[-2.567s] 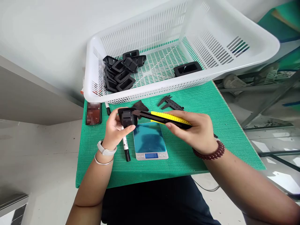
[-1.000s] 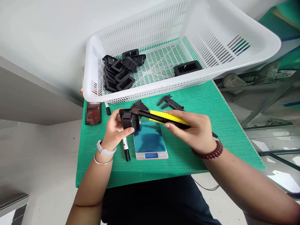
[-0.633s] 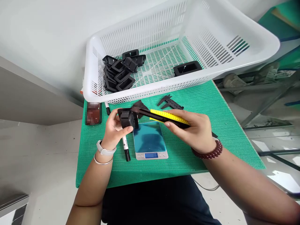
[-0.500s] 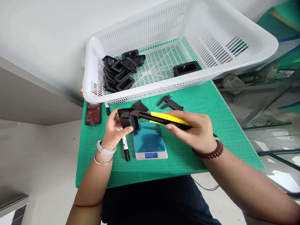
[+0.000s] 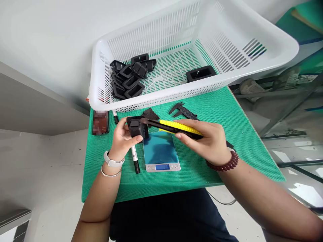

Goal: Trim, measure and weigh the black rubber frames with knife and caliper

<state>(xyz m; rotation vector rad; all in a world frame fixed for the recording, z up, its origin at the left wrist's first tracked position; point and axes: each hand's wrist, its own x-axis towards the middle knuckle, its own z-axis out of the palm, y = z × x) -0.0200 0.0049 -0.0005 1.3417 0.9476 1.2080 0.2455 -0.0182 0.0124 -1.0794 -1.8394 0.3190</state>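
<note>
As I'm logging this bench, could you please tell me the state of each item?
Left hand, gripping black part
Black part, held off the mat
Right hand, gripping knife
Knife, blade out
Scale, display lit
Calipers, jaws apart
Near marker, capped
Far marker, capped
Basket, partly filled
Phone, face up

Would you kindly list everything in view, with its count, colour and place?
Basket: 1, white, back of table
Piled parts: several, black, basket's left
Separate part: 1, black, basket's right
Held part: 1, black, left hand
Knife: 1, yellow-black, right hand
Scale: 1, silver-blue, mid-table
Markers: 2, white-black, beside scale and phone
Phone: 1, dark, table's left
Scrap: 1, dark, behind scale
Caliper: 1, black, before basket
Cover: 1, green, on table
Bracelet: 1, dark red, right wrist
Hands: 2, bare, above table
</note>
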